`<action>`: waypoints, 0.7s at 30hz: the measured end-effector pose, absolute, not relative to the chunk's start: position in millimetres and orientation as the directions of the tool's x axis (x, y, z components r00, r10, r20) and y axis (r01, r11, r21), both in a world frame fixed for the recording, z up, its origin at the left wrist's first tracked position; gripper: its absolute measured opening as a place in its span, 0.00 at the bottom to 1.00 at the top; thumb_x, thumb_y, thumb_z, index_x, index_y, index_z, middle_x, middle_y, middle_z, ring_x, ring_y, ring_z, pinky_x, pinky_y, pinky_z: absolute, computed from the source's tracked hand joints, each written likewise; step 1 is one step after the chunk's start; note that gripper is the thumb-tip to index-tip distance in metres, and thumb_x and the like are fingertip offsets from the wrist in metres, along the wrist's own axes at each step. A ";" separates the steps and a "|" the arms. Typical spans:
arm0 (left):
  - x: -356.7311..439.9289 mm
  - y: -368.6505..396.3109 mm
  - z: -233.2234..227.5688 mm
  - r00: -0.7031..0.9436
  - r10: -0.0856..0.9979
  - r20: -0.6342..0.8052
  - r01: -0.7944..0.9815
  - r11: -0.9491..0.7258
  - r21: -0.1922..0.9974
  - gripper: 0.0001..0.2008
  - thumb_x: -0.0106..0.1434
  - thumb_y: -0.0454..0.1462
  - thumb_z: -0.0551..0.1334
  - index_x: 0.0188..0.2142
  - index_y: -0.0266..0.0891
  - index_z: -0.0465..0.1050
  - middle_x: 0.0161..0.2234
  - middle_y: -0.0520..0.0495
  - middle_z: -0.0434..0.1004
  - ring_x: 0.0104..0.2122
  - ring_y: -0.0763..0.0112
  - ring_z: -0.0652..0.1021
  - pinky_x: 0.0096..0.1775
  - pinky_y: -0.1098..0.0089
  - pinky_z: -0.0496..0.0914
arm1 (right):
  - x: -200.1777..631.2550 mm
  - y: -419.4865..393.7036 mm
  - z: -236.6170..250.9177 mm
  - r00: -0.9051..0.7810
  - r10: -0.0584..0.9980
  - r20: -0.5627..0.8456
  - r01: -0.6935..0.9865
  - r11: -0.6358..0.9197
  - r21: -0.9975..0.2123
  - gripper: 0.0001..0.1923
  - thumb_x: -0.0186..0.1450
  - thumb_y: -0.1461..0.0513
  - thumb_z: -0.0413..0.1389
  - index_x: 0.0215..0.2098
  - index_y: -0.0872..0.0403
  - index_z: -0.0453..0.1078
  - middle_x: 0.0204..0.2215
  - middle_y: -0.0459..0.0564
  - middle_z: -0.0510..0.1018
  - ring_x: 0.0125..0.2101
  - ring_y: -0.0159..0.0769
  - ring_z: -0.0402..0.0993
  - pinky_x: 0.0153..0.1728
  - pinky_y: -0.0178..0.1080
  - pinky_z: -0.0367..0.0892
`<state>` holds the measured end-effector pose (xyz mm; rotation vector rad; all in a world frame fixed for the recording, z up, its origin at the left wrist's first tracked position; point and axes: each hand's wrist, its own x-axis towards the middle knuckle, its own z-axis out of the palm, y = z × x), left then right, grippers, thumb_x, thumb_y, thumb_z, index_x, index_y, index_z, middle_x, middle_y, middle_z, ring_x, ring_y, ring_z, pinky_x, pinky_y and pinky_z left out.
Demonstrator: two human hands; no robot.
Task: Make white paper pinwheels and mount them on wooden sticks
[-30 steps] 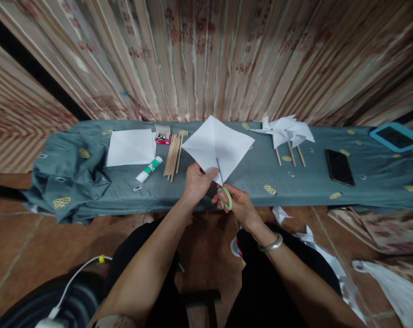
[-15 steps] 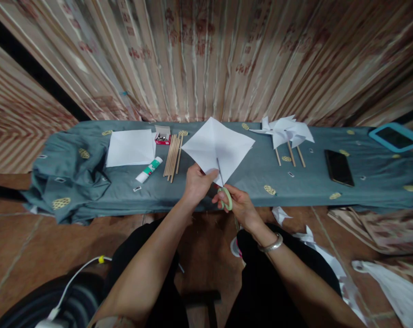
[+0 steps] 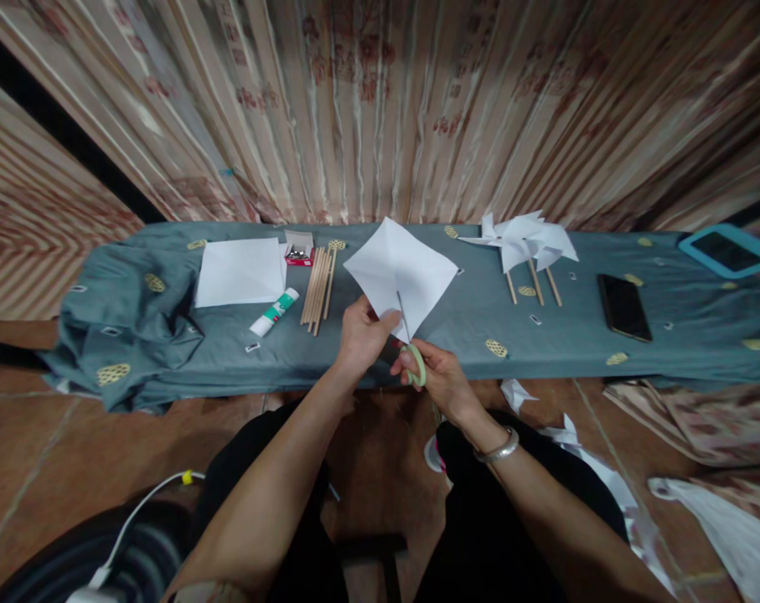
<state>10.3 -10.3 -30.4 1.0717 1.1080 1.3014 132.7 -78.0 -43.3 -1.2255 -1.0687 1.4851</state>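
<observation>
The left hand [image 3: 362,335] is pinching the near corner of a white paper square [image 3: 400,270], with its fingers pressed together on the paper. The paper is standing up on its point, just above the fingers, over the near edge of the blue-grey cloth [image 3: 166,352] that is covering the long bench. The right hand [image 3: 439,377] is gripping green-handled scissors [image 3: 413,352], with its fingers curled tight through the handle. The thin blades are poking up from those fingers into the paper's bottom corner, right beside the left thumb. How far the blades are apart is too small to tell. A silver bangle [image 3: 496,450] is sitting on the right wrist. To the left of the left fingers, a bundle of wooden sticks [image 3: 317,286] is lying on the cloth, with a glue stick [image 3: 274,311] next to it and a flat white sheet [image 3: 241,271] past that. A small red box [image 3: 299,249] is sitting near the far tips of the sticks. Off to the right of the right fingers, white paper pinwheels [image 3: 525,240] on sticks are lying, and farther right a dark phone [image 3: 623,306] is lying too. White paper scraps [image 3: 568,435] are lying on the floor below the right arm.
</observation>
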 end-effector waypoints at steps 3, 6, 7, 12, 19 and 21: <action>8.3 -10.4 -31.3 -0.055 0.998 -0.004 -0.143 -0.004 0.990 0.08 0.44 0.36 0.66 0.26 0.36 0.72 0.22 0.53 0.74 0.23 0.74 0.71 0.28 0.72 0.65 | 132.2 -78.2 -42.3 -0.100 0.973 -0.206 -0.103 -0.216 -0.971 0.24 0.52 0.43 0.64 0.32 0.54 0.72 0.22 0.46 0.77 0.19 0.26 0.65 0.16 0.30 0.55; 5.2 -10.9 -32.0 -0.050 0.999 0.017 -0.164 -0.025 0.986 0.09 0.46 0.38 0.66 0.27 0.36 0.73 0.23 0.52 0.75 0.23 0.74 0.71 0.28 0.73 0.65 | 130.6 -79.2 -41.1 -0.122 0.975 -0.184 -0.074 -0.194 -0.978 0.21 0.54 0.45 0.63 0.28 0.54 0.71 0.21 0.45 0.75 0.19 0.25 0.65 0.17 0.30 0.56; 4.3 -11.2 -32.1 -0.042 0.999 0.020 -0.178 -0.028 0.984 0.10 0.47 0.39 0.66 0.27 0.36 0.73 0.23 0.52 0.75 0.23 0.74 0.71 0.28 0.73 0.65 | 130.1 -79.6 -41.1 -0.126 0.976 -0.176 -0.069 -0.186 -0.980 0.21 0.54 0.45 0.63 0.28 0.54 0.71 0.21 0.45 0.75 0.19 0.25 0.65 0.17 0.29 0.56; 1.5 -11.7 -33.7 -0.041 0.999 0.008 -0.172 -0.015 0.985 0.10 0.49 0.41 0.65 0.25 0.36 0.71 0.21 0.52 0.72 0.21 0.74 0.69 0.25 0.73 0.63 | 128.5 -80.9 -43.4 -0.143 0.977 -0.161 -0.070 -0.172 -0.983 0.18 0.57 0.47 0.61 0.30 0.54 0.71 0.22 0.44 0.76 0.20 0.26 0.66 0.17 0.29 0.56; -0.3 -13.6 -30.5 -0.079 0.997 0.003 -0.110 -0.012 0.994 0.09 0.49 0.40 0.65 0.22 0.36 0.70 0.18 0.54 0.69 0.20 0.75 0.68 0.25 0.73 0.62 | 126.4 -80.8 -40.3 -0.151 0.975 -0.164 -0.076 -0.177 -0.981 0.19 0.57 0.46 0.61 0.29 0.54 0.71 0.22 0.45 0.76 0.20 0.26 0.66 0.17 0.30 0.55; -0.6 -13.5 -30.1 -0.087 0.996 -0.001 -0.108 -0.009 0.994 0.08 0.49 0.39 0.64 0.22 0.36 0.70 0.19 0.53 0.70 0.20 0.75 0.68 0.25 0.73 0.62 | 125.8 -80.5 -39.5 -0.171 0.970 -0.174 -0.096 -0.192 -0.977 0.20 0.56 0.46 0.62 0.31 0.54 0.71 0.23 0.46 0.77 0.20 0.26 0.66 0.18 0.30 0.56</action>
